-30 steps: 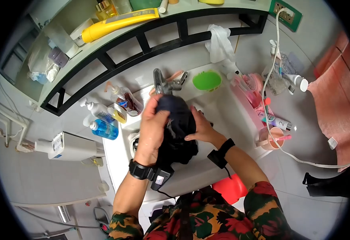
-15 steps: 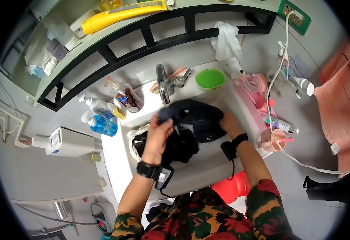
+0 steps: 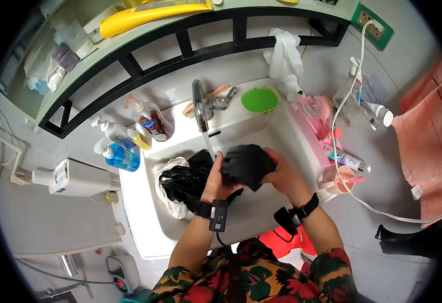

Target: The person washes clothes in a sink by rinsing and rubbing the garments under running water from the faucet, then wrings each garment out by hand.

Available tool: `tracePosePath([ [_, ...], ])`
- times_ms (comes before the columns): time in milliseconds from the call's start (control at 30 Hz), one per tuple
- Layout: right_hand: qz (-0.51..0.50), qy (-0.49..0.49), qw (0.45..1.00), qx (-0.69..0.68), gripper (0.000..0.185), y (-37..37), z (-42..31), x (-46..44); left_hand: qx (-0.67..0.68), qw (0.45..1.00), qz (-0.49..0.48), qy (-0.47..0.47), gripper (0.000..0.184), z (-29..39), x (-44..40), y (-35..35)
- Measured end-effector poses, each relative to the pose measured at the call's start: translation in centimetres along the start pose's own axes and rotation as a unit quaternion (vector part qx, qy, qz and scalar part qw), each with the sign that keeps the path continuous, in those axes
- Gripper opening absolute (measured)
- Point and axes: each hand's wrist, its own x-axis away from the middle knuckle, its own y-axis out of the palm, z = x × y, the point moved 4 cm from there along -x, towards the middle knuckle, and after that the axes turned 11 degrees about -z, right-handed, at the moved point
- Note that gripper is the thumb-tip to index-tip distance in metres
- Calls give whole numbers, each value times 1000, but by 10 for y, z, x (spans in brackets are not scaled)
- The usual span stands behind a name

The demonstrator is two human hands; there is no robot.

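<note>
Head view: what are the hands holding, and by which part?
A bunched dark cloth: left hand on its left side, right hand on its right.

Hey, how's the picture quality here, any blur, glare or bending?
Head view: strong wide-angle bending, with black corners and the black shelf frame seemingly bowed; head view: bright highlights on the chrome faucet; head view: the lifted dark cloth looks softly blurred.

You are now bunching the dark cloth (image 3: 247,166), spread wide half a second ago, between your left hand (image 3: 219,181) and right hand (image 3: 285,177), which are sitting closer together; water (image 3: 210,146) is now showing below the faucet (image 3: 199,103).
</note>
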Motion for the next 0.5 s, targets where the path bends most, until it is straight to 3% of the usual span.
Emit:
tracePosePath([
  [67, -34, -30, 989, -138, 72, 11, 5, 8, 2, 1000, 6, 31, 45, -1, -4, -6],
  [100, -37, -26, 990, -137, 72, 15, 8, 10, 1, 997, -14, 73, 39, 0, -5, -11],
  [167, 55, -72, 972, -219, 58, 11, 10, 11, 3, 992, -33, 120, 32, 0, -4, -23],
  [233, 98, -56, 958, -262, 47, 0, 14, 7, 56, 987, 50, 145, 25, 2, 14, -9],
  [267, 93, -52, 960, -259, 47, -1, 16, 4, 61, 985, 50, 151, 25, 3, 19, -7],
  [367, 108, -24, 955, -276, 51, 0, 27, -7, 83, 988, -81, 99, 24, 5, 31, 0],
  [467, 58, -38, 945, -321, 54, 5, 50, -23, 71, 994, -20, 84, 27, 4, 44, 15],
  [500, 13, -39, 944, -328, 55, 19, 38, -29, 42, 996, -11, 80, 42, 5, 48, 13],
])
